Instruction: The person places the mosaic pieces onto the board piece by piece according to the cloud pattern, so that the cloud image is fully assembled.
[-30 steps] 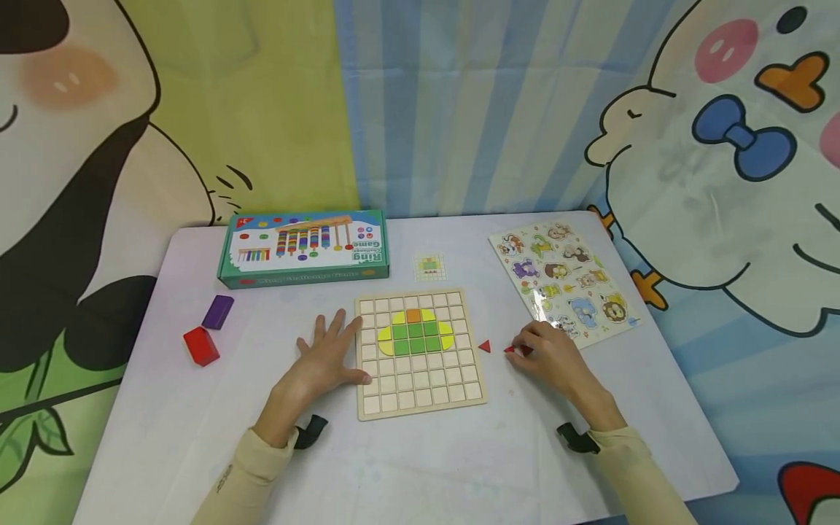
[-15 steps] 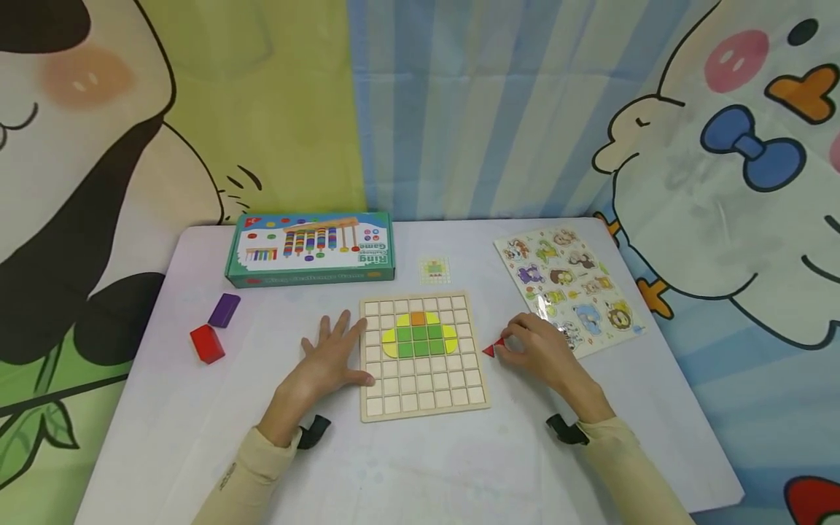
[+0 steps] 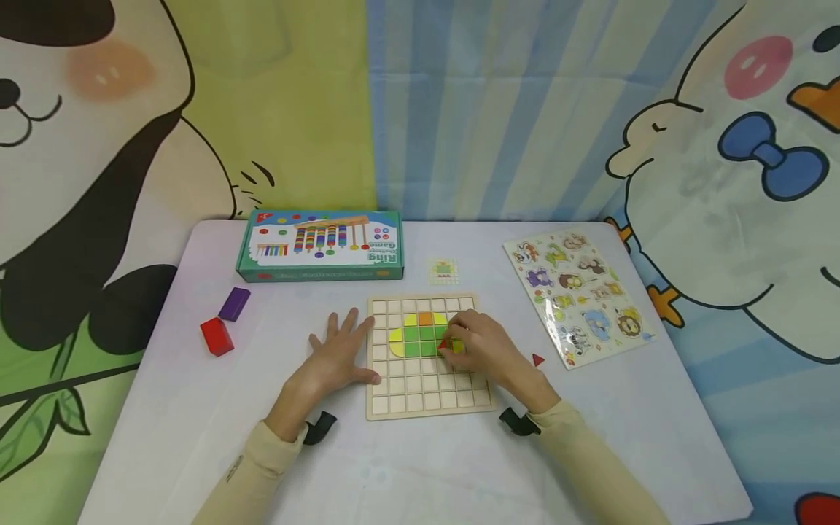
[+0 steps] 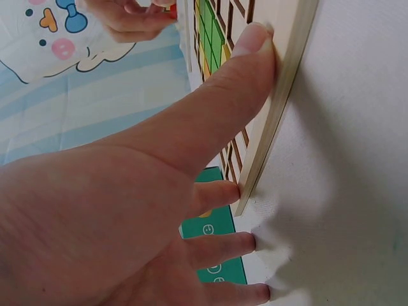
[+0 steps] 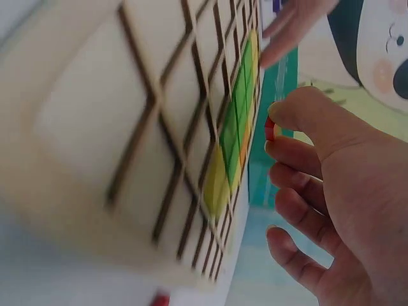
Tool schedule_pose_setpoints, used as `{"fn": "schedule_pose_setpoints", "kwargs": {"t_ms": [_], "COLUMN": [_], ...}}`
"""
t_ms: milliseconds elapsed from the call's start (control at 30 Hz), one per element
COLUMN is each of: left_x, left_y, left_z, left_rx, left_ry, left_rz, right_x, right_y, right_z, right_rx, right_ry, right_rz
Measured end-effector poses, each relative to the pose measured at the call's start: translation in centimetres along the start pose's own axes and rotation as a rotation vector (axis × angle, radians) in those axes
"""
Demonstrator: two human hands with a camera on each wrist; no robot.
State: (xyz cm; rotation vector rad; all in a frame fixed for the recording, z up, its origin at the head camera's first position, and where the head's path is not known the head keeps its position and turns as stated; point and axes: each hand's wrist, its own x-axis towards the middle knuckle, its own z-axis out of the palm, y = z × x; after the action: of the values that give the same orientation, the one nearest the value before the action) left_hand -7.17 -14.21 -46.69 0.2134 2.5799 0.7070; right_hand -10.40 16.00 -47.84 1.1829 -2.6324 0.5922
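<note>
A wooden grid board (image 3: 420, 402) lies on the table, bearing green squares (image 3: 420, 341), an orange square (image 3: 425, 319) and rounded yellow pieces (image 3: 396, 343). My left hand (image 3: 336, 362) is spread at the board's left edge. Its thumb presses on the rim in the left wrist view. Over the right part of the pattern, my right hand (image 3: 484, 345) pinches a small red triangle piece (image 5: 269, 130) between thumb and index finger. The right wrist view shows that piece held above the board. Another red triangle (image 3: 538, 359) lies on the table to the right of the board.
A green game box (image 3: 320, 248) stands at the back left. Behind the board lies a small pattern card (image 3: 444, 271). An animal sticker sheet (image 3: 580, 299) is at the right. A red block (image 3: 217, 337) and a purple block (image 3: 234, 304) lie at the left.
My right hand has picked up one red triangle from the table and carried it left over the board. The other triangle stays on the table. My left hand keeps its place on the board edge.
</note>
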Motion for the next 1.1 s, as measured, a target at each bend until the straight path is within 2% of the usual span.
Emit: {"fn": "schedule_pose_setpoints", "kwargs": {"t_ms": [233,567,833,1100], "left_x": [0.0,0.1,0.0,0.1], "left_y": [0.3,0.3,0.2,0.1], "left_z": [-0.1,-0.2,-0.2,-0.1], "left_rx": [0.012,0.014,0.018,0.013], "left_ry": [0.004,0.008,0.011,0.012], "left_rz": [0.014,0.014,0.013,0.005], "right_x": [1.1,1.1,1.1,0.9], "right_y": [-2.4,-3.4,-3.6,-3.3], "right_z": [1.9,3.0,3.2,2.7], "right_rx": [-0.007,-0.006,-0.025,-0.004], "right_ry": [-0.027,-0.09,-0.092,-0.129], "right_rz": [-0.087,-0.086,-0.097,-0.042]}}
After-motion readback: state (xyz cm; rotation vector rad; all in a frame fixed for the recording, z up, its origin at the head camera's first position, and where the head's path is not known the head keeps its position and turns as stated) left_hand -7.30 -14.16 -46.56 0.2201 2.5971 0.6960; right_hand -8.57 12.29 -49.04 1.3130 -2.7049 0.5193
